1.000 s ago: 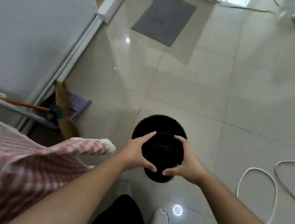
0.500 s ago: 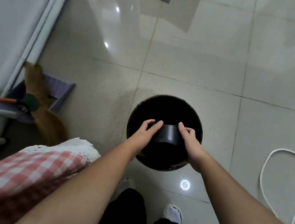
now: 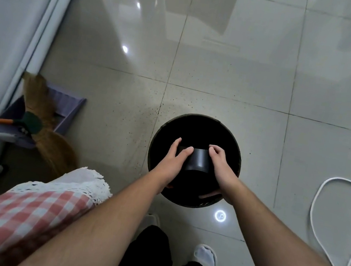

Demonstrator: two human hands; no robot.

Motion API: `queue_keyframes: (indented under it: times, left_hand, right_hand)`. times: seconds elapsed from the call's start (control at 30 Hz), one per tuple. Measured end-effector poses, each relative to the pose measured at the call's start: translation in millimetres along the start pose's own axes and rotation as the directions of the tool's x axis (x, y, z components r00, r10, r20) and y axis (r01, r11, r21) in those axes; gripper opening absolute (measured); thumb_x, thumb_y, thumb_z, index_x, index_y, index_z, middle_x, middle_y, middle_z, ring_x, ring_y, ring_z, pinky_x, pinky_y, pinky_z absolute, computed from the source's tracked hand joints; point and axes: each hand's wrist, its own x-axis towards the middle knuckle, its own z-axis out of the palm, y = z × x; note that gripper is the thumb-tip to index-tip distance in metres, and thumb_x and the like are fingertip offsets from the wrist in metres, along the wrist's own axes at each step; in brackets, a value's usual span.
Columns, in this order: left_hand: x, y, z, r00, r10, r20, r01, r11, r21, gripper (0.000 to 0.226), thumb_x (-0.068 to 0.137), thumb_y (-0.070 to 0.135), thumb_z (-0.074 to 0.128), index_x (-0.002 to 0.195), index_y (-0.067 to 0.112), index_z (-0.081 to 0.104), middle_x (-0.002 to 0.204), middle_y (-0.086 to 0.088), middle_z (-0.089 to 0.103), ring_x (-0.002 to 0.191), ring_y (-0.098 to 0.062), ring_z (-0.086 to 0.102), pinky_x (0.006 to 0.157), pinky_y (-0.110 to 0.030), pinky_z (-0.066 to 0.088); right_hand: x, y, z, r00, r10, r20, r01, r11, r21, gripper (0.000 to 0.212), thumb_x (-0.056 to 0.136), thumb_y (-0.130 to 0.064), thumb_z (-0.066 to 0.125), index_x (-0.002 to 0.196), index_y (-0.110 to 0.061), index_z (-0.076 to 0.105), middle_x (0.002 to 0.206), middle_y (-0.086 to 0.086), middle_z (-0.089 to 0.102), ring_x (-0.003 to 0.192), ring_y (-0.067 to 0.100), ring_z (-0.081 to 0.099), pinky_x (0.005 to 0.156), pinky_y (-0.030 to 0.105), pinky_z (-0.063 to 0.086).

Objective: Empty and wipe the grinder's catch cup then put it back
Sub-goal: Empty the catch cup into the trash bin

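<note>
Your left hand (image 3: 170, 163) and right hand (image 3: 221, 169) hold the black catch cup (image 3: 197, 163) between them, each closed around one side of it, fingers curled over the far edge and thumbs on the near wall. The cup is tipped, its side wall facing you and its mouth turned away and down; what is inside it cannot be seen. Directly under both hands stands a round black bin (image 3: 200, 123) on the tiled floor (image 3: 226, 71), and the cup sits over the bin's dark opening, slightly toward its near rim. Whether the cup touches the bin you cannot tell.

Well to the left of your left hand, a broom (image 3: 39, 124) with an orange handle lies against a purple dustpan (image 3: 68, 103). Nearer you on that side, beside your left forearm, is a red-and-white checked cloth (image 3: 24, 214) with a white lace edge. To the right of your right hand, a white cable (image 3: 338, 206) loops across the floor.
</note>
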Motion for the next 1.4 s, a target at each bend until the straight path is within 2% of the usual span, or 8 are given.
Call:
queue_keyframes:
  times: [0.2, 0.43, 0.63, 0.83, 0.97, 1.17, 1.27, 1.4]
  left_hand:
    - [9.1, -4.5, 1.6, 0.992, 0.126, -0.027, -0.123, 0.989, 0.076, 0.062, 0.093, 0.057, 0.050, 0.147, 0.057, 0.021, 0.149, -0.002, 0.043, 0.129, -0.025, 0.048, 0.109, -0.046, 0.041]
    - [17.6, -5.6, 8.0, 0.997, -0.021, -0.070, 0.018, 0.999, -0.050, 0.052, 0.091, 0.056, 0.054, 0.139, 0.044, 0.039, 0.129, -0.004, 0.054, 0.109, -0.023, 0.057, 0.087, -0.040, 0.051]
    - [13.7, -5.0, 5.7, 0.995, -0.092, -0.022, 0.090, 0.993, -0.078, 0.048, 0.095, 0.050, 0.051, 0.139, 0.033, 0.039, 0.122, -0.003, 0.053, 0.089, -0.014, 0.055, 0.064, -0.029, 0.043]
    - [-32.0, 15.3, -15.0, 0.998, 0.057, -0.001, -0.057, 0.998, -0.034, 0.061, 0.094, 0.047, 0.056, 0.148, 0.043, 0.026, 0.137, 0.003, 0.045, 0.103, -0.012, 0.054, 0.070, -0.030, 0.048]
    - [-89.0, 42.1, -37.6, 0.983, 0.168, 0.069, -0.162, 0.983, -0.086, 0.104, 0.071, 0.050, 0.078, 0.151, 0.049, 0.011, 0.151, 0.005, 0.039, 0.132, -0.021, 0.047, 0.103, -0.049, 0.046]
    - [-197.3, 102.2, -66.9, 0.935, 0.333, 0.125, -0.332, 0.943, -0.030, 0.107, 0.071, 0.015, 0.087, 0.151, 0.037, 0.020, 0.144, -0.004, 0.045, 0.127, -0.020, 0.051, 0.104, -0.038, 0.047]
    - [-255.1, 124.7, -73.8, 0.895, 0.439, 0.081, -0.440, 0.898, -0.004, 0.102, 0.071, -0.001, 0.084, 0.147, 0.036, 0.028, 0.145, -0.006, 0.043, 0.127, -0.021, 0.051, 0.091, -0.022, 0.051]
    - [-332.4, 133.3, -79.6, 0.811, 0.580, -0.080, -0.580, 0.814, 0.023, 0.119, 0.053, 0.005, 0.092, 0.148, 0.039, 0.028, 0.148, 0.000, 0.042, 0.133, -0.019, 0.046, 0.105, -0.036, 0.046]
  right_hand:
    - [1.9, -2.9, 3.6, 0.999, -0.030, -0.041, 0.028, 0.998, -0.054, 0.035, 0.092, -0.058, 0.033, 0.123, -0.043, 0.038, 0.125, -0.003, 0.039, 0.105, 0.030, 0.049, 0.065, 0.058, 0.057]
    - [8.3, -0.2, 5.2, 0.997, 0.039, -0.062, -0.044, 0.997, -0.066, 0.041, 0.089, -0.063, 0.034, 0.122, -0.038, 0.040, 0.126, 0.002, 0.046, 0.104, 0.035, 0.053, 0.065, 0.060, 0.056]
    - [3.7, 1.4, 6.6, 0.991, 0.118, -0.059, -0.123, 0.989, -0.077, 0.043, 0.089, -0.062, 0.034, 0.122, -0.035, 0.041, 0.125, 0.005, 0.045, 0.106, 0.039, 0.054, 0.065, 0.062, 0.055]
    - [-38.4, -20.3, 3.0, 0.990, -0.140, 0.003, 0.140, 0.984, -0.114, 0.051, 0.093, -0.052, 0.042, 0.140, -0.036, 0.030, 0.142, 0.001, 0.040, 0.118, 0.018, 0.046, 0.094, 0.037, 0.045]
    - [-95.7, -40.2, -7.9, 0.970, -0.187, 0.155, 0.195, 0.980, -0.037, 0.081, 0.076, -0.051, 0.067, 0.143, -0.047, 0.020, 0.142, -0.006, 0.041, 0.122, 0.019, 0.051, 0.096, 0.043, 0.050]
    - [-199.4, -95.8, -12.1, 0.907, -0.356, 0.226, 0.388, 0.914, -0.116, 0.122, 0.050, -0.042, 0.089, 0.146, -0.040, 0.014, 0.140, 0.001, 0.048, 0.124, 0.019, 0.052, 0.107, 0.045, 0.041]
    - [-252.5, -121.0, -7.7, 0.847, -0.462, 0.264, 0.516, 0.834, -0.195, 0.123, 0.046, -0.035, 0.092, 0.143, -0.041, 0.018, 0.137, 0.000, 0.048, 0.123, 0.019, 0.052, 0.108, 0.045, 0.040]
    - [-324.6, -150.2, 4.5, 0.704, -0.602, 0.376, 0.705, 0.657, -0.268, 0.121, 0.054, -0.016, 0.090, 0.144, -0.041, 0.014, 0.138, -0.006, 0.041, 0.126, 0.017, 0.047, 0.107, 0.042, 0.041]
